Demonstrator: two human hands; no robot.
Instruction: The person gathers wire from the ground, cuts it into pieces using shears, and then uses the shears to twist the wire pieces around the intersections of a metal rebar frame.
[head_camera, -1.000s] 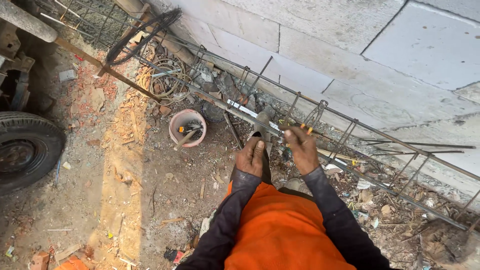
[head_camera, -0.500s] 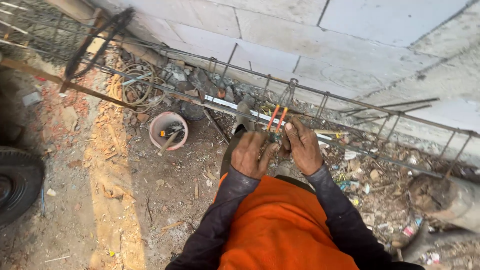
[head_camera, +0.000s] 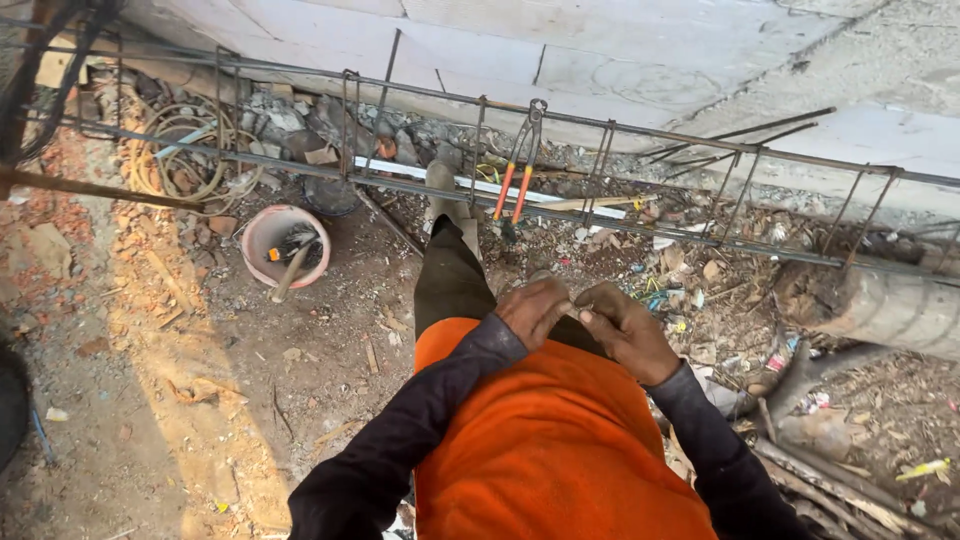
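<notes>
**Hands together below the cage**

Left hand and right hand meet fingertip to fingertip over the orange shirt — curled, pinching something too small to identify. Beyond, pliers hang from the rebar cage; a bucket sits left — block wall behind.

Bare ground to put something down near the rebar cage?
Freest: the dirt patch left of the person, below the pink bucket. Crowded: rubble under the rebar cage, where orange-handled pliers hang, and debris by the log at right.
</notes>
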